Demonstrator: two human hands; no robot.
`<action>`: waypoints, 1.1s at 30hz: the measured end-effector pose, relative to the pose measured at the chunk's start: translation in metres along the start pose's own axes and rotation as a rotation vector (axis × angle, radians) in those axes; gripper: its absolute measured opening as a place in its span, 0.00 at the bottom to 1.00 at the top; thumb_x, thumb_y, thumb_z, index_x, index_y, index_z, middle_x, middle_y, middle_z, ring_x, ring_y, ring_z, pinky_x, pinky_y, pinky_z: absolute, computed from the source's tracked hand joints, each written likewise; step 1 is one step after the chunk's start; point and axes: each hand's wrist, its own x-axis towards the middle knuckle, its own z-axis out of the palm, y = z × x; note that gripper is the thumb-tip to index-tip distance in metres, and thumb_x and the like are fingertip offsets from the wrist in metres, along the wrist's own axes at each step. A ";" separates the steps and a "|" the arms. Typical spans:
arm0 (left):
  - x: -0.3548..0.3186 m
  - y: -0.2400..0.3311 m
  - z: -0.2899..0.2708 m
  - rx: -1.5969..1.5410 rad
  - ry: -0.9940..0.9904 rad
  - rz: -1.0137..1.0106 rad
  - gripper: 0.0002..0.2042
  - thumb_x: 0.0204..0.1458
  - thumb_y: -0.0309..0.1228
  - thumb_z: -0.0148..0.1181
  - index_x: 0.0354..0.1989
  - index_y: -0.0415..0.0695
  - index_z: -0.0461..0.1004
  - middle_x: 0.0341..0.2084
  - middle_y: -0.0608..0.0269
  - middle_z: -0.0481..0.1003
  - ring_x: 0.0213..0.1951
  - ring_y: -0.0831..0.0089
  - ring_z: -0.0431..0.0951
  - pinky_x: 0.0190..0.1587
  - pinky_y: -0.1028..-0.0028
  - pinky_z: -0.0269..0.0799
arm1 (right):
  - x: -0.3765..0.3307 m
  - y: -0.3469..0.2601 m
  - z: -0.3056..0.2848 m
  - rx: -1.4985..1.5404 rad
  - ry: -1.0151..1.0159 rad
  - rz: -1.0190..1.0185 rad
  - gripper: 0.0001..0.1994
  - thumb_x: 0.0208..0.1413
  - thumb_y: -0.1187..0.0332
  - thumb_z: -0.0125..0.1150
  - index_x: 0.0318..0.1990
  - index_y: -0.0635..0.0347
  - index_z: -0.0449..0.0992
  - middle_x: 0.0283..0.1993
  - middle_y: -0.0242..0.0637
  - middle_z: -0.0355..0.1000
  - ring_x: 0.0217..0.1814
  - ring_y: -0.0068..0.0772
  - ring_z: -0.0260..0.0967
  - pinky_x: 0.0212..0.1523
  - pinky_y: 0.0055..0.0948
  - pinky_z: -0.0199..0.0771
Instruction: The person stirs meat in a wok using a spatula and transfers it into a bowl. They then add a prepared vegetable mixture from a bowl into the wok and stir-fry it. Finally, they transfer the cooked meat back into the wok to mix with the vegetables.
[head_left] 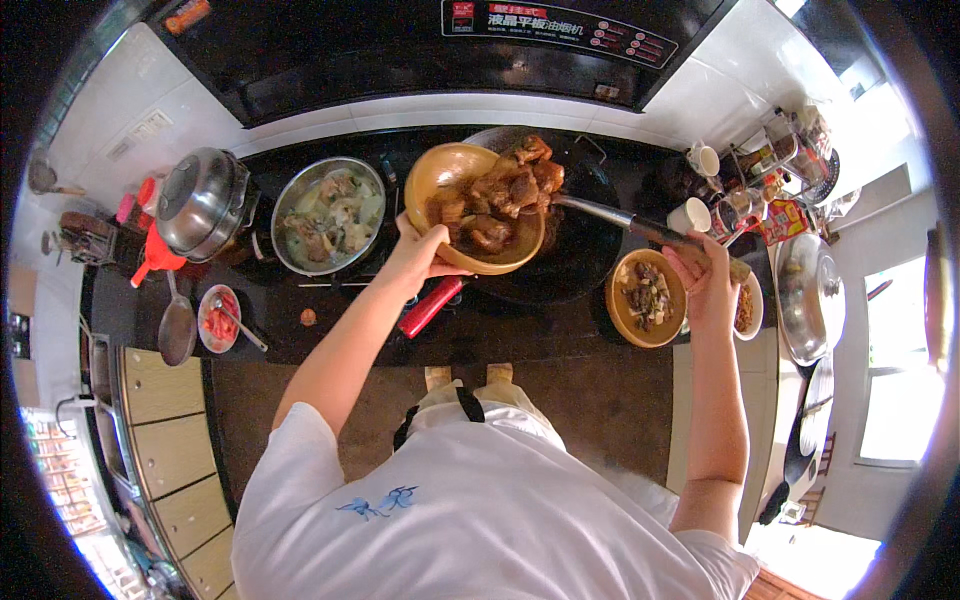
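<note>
Left hand (418,252) clamps the near rim of a tan bowl (440,175), fingers curled under, thumb over the edge; bowl is tilted, held up over the black wok (590,250). Right hand (708,275) is fisted round the handle of a metal spatula (600,212), blade end pushed into the braised brown meat (500,200) heaped at the bowl's lip. Handling, my read: bowl looks ceramic, rigid, chips if knocked, and loaded like that it's heavy for a one-hand rim grip; sauce likely makes the rim slick, so a hold under the base would be safer. Meat is soft, wet chunks, will slide rather than roll. Wok has a red handle (432,305) pointing toward the person. Counts: one wok, one spatula, two tan bowls (the second (646,297) holds a darker dish by the right hand), one steel pot of pale soup (328,215) left of the wok, one lidded steel pot (203,200) further left, one small dish of red food (218,320) with a spoon, one ladle (177,325), two white cups (695,185). All on a dark countertop (500,335).
</note>
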 end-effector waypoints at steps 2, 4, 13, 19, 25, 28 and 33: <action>0.015 -0.017 -0.001 -0.088 -0.056 0.007 0.29 0.54 0.31 0.52 0.58 0.49 0.40 0.54 0.41 0.57 0.47 0.45 0.75 0.44 0.51 0.82 | -0.012 0.006 0.007 -0.028 0.000 0.016 0.12 0.60 0.69 0.53 0.42 0.75 0.70 0.43 0.50 0.73 0.40 0.47 0.78 0.44 0.38 0.83; 0.016 -0.027 0.006 -0.175 -0.103 0.056 0.29 0.56 0.30 0.50 0.58 0.48 0.37 0.54 0.39 0.55 0.47 0.46 0.75 0.41 0.53 0.83 | -0.027 0.018 0.007 -0.052 -0.055 -0.054 0.13 0.61 0.69 0.52 0.42 0.76 0.71 0.44 0.50 0.73 0.40 0.46 0.78 0.44 0.37 0.83; 0.011 -0.036 -0.001 -0.166 -0.172 0.091 0.27 0.58 0.28 0.46 0.60 0.52 0.38 0.56 0.41 0.54 0.51 0.46 0.72 0.44 0.49 0.81 | -0.080 0.017 0.018 -0.325 -0.209 -0.244 0.12 0.61 0.73 0.50 0.44 0.76 0.73 0.45 0.49 0.74 0.43 0.42 0.78 0.49 0.31 0.77; -0.002 -0.037 -0.014 -0.181 -0.216 0.080 0.26 0.58 0.27 0.44 0.60 0.51 0.39 0.56 0.42 0.55 0.51 0.47 0.72 0.45 0.50 0.80 | -0.092 0.003 0.026 -0.824 -0.399 -0.727 0.10 0.48 0.76 0.61 0.40 0.64 0.78 0.48 0.48 0.75 0.50 0.40 0.75 0.52 0.34 0.74; -0.009 -0.039 -0.022 -0.189 -0.244 0.102 0.25 0.57 0.27 0.44 0.59 0.50 0.39 0.56 0.42 0.54 0.52 0.46 0.72 0.45 0.50 0.80 | -0.117 0.018 0.039 -1.077 -0.570 -0.997 0.15 0.38 0.80 0.67 0.37 0.57 0.80 0.52 0.50 0.72 0.44 0.42 0.77 0.43 0.32 0.79; -0.013 -0.037 -0.024 -0.209 -0.244 0.094 0.23 0.56 0.26 0.44 0.57 0.49 0.41 0.56 0.41 0.54 0.52 0.45 0.71 0.45 0.49 0.80 | -0.126 0.036 0.035 -1.122 -0.735 -0.987 0.17 0.35 0.77 0.70 0.38 0.57 0.80 0.58 0.56 0.67 0.48 0.45 0.76 0.39 0.31 0.81; -0.015 -0.033 -0.031 -0.245 -0.249 0.079 0.23 0.54 0.26 0.47 0.54 0.45 0.42 0.55 0.40 0.55 0.52 0.42 0.71 0.45 0.48 0.80 | -0.147 0.049 0.043 -1.145 -0.839 -0.980 0.17 0.36 0.78 0.69 0.39 0.56 0.79 0.58 0.57 0.66 0.53 0.51 0.73 0.37 0.31 0.82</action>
